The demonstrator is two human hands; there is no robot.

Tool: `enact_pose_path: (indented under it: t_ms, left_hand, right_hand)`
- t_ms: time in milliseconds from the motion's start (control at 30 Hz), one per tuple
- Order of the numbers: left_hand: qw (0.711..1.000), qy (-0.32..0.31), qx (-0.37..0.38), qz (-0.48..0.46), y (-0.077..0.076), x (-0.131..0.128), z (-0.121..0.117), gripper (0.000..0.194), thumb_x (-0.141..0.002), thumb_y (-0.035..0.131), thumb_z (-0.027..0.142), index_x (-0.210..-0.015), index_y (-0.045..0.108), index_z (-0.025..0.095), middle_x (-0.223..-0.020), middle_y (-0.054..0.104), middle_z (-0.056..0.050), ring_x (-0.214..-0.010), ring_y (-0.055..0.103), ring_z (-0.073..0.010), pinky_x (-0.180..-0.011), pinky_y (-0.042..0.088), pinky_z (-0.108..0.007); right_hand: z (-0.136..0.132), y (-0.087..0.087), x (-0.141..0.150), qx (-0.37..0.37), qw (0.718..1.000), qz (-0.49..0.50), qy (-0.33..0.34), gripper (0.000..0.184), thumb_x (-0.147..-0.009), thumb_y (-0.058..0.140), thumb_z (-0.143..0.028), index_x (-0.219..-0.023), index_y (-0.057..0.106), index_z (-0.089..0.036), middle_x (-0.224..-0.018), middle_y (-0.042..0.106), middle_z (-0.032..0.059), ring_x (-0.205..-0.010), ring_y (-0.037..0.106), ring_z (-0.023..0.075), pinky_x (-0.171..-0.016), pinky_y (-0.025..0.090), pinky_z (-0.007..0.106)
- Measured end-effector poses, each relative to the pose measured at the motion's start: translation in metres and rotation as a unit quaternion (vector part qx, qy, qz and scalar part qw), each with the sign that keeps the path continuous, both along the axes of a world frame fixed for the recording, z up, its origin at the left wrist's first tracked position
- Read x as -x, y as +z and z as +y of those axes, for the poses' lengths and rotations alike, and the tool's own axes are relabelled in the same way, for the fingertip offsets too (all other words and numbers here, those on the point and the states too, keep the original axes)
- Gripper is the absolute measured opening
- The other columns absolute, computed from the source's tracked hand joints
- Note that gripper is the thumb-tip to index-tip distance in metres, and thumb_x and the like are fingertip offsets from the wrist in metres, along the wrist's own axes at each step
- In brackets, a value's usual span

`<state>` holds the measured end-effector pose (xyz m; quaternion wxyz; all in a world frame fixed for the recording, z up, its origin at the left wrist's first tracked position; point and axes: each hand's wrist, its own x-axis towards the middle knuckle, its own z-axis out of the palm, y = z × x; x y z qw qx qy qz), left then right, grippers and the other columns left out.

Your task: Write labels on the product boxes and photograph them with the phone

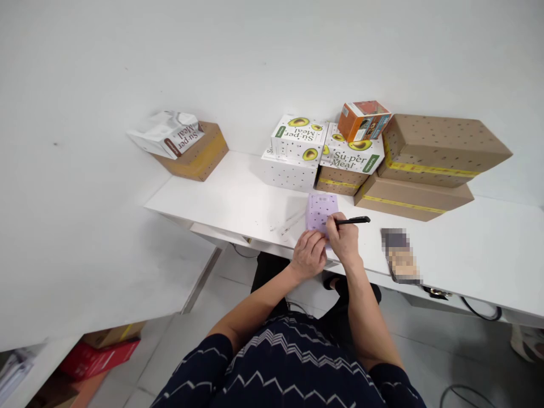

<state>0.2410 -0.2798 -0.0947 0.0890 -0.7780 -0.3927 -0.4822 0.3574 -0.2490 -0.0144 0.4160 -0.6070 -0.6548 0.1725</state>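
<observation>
At the near edge of the long white table (244, 195), the right hand (345, 241) is closed on a slim black pen (355, 220), thumb and fingers pinching it low near its writing end, with the rear of the barrel pointing right. The pen's tip is directed at the upper face of a small lilac box (321, 211), apparently of card, bearing scattered black marks and a barcode label towards its far end; contact between tip and card cannot be confirmed. The left hand (309, 255) lies with bent fingers over the near left part of the lilac box; whether it clamps the box or merely presses on it cannot be told. The step in hand is judged to be marking this face. The next move, in my assessment, calls for a steady left hand and a short lift of the pen to an unmarked patch. Behind the box stand white cartons printed with avocados (297, 152), an orange printed box (364, 120) resting on one of them. To their right are two stacked brown cardboard boxes with yellow tape (442, 147), the upper one visibly speckled with similar dark marks. A flat oblong object (402, 255), its surface obscured, lies right of the hands.
</observation>
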Motion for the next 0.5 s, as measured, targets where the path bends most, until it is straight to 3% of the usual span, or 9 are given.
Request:
enact_pose_path:
  t_ms: [500]
  left_hand:
    - [1.0,-0.001,-0.007,-0.001,0.0013,-0.0003,0.0,0.04,-0.079,0.053,0.013,-0.118,0.052,0.012,-0.11,0.064,-0.014,-0.115,0.056,-0.0252,-0.1,0.047,-0.045]
  right_hand:
    - [0.0001,0.0027,-0.0008,0.001,1.0,-0.002,0.009,0.027,-0.089,0.039,-0.037,-0.069,0.048,-0.022,-0.055,0.047,-0.0039,-0.051,0.043,0.0117,-0.055,0.034,0.024]
